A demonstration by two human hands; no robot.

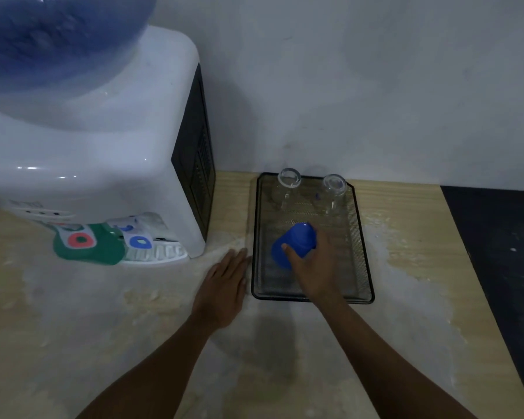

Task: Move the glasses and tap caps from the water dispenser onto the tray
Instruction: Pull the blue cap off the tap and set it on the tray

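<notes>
Our right hand (310, 261) is wrapped around a blue tap cap (294, 243), tilted over the mesh tray (360, 267); two glasses (289, 189) stand at its far end. Our left hand (224, 285) lies flat, fingers spread, on the wooden table (103, 313) beside the tray, with the water dispenser (103, 146) further left

Pale plastered wall (360, 86) seen from 10 to 2 o'clock, dimly and evenly lit, light wood-grain surface (421, 231) smeared with whitish patches below it, dark speckled floor (502, 252) glimpsed at 3 o'clock beyond the surface's edge
</notes>
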